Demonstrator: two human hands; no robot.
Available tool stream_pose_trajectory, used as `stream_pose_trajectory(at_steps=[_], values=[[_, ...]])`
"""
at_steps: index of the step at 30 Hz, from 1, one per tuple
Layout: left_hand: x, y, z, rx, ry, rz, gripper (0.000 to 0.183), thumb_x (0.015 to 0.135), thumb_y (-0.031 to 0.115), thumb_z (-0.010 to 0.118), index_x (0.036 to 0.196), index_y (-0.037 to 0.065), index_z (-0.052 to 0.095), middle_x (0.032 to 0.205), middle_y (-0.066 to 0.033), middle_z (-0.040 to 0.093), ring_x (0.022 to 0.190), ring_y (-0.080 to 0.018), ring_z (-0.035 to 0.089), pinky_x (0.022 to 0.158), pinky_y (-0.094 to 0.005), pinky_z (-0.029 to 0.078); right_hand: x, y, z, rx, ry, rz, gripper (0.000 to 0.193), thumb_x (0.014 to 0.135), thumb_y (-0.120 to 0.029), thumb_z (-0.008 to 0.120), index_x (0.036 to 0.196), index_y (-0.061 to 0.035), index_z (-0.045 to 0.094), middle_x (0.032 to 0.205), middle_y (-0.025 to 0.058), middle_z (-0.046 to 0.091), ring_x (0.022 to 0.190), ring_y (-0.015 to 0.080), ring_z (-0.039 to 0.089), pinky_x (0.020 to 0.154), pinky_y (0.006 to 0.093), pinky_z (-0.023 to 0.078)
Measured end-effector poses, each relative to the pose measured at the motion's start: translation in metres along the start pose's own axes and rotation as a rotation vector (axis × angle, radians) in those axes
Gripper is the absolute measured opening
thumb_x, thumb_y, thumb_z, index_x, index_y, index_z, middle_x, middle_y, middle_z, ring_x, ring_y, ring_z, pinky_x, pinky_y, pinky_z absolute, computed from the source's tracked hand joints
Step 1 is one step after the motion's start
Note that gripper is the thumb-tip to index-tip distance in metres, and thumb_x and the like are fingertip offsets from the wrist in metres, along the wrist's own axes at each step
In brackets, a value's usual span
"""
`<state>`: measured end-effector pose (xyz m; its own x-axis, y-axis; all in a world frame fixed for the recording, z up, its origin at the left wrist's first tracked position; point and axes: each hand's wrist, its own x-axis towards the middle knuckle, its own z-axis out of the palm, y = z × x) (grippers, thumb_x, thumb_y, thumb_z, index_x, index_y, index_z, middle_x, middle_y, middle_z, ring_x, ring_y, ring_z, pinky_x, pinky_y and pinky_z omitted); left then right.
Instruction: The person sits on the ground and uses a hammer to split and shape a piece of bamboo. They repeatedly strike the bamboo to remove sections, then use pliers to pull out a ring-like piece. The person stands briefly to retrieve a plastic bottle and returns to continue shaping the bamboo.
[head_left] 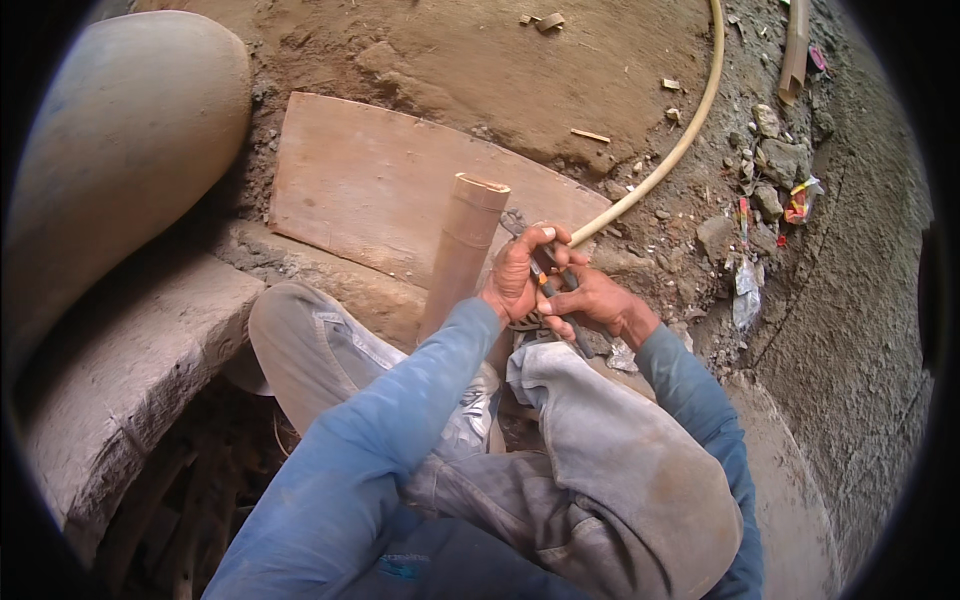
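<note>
I sit with both knees up in dusty grey trousers and blue sleeves. My left hand (520, 275) and my right hand (592, 300) meet above my knees, both closed around a pair of pliers (552, 288) with dark and orange handles. The metal jaws point up and away near my left thumb. A brown pipe (462, 250) stands tilted between my legs, its open end up, just left of my left hand. What the jaws bite on is hidden by my fingers.
A flat wooden board (370, 180) lies on the dirt ahead. A pale hose (680, 140) curves from my hands to the top. Stones and litter (770, 190) lie at the right. A large rounded grey form (110, 150) and a concrete ledge (130, 370) stand left.
</note>
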<state>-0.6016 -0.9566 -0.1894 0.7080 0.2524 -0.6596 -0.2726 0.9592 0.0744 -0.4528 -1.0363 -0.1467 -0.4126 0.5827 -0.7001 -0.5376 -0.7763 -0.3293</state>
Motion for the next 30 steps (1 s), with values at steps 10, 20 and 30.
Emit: stream_pose_trajectory(at_steps=[10, 20, 30], values=[[0.023, -0.03, 0.043, -0.09, 0.37, 0.309, 0.035, 0.102, 0.035, 0.058, 0.078, 0.012, 0.048, 0.062, 0.0009, 0.039, 0.06, -0.015, 0.047, 0.076, -0.0411, 0.056, -0.027, 0.033, 0.012, -1.592, 0.839, -0.439, 0.036, 0.084, -0.013, 0.07, 0.115, -0.0015, 0.055, 0.099, 0.0183, 0.063, 0.084, 0.0382, 0.07, 0.066, 0.0483, 0.056], [0.018, -0.027, 0.021, 0.014, 0.309, 0.278, 0.032, 0.101, 0.032, 0.059, 0.08, 0.01, 0.051, 0.063, 0.0003, 0.041, 0.055, -0.0137, 0.043, 0.06, -0.0361, 0.05, -0.008, 0.053, 0.037, -1.425, 0.962, -0.218, 0.02, 0.091, -0.014, 0.064, 0.102, -0.0021, 0.052, 0.092, 0.0204, 0.065, 0.079, 0.0404, 0.072, 0.065, 0.0522, 0.057], [0.019, -0.024, 0.014, 0.009, 0.248, 0.242, 0.033, 0.101, 0.032, 0.06, 0.079, 0.009, 0.05, 0.062, -0.0012, 0.04, 0.054, -0.0145, 0.044, 0.06, -0.0374, 0.052, -0.005, 0.054, 0.039, -1.382, 0.967, -0.175, 0.025, 0.089, -0.014, 0.067, 0.105, -0.0025, 0.051, 0.095, 0.0206, 0.067, 0.08, 0.0418, 0.073, 0.069, 0.0531, 0.058]])
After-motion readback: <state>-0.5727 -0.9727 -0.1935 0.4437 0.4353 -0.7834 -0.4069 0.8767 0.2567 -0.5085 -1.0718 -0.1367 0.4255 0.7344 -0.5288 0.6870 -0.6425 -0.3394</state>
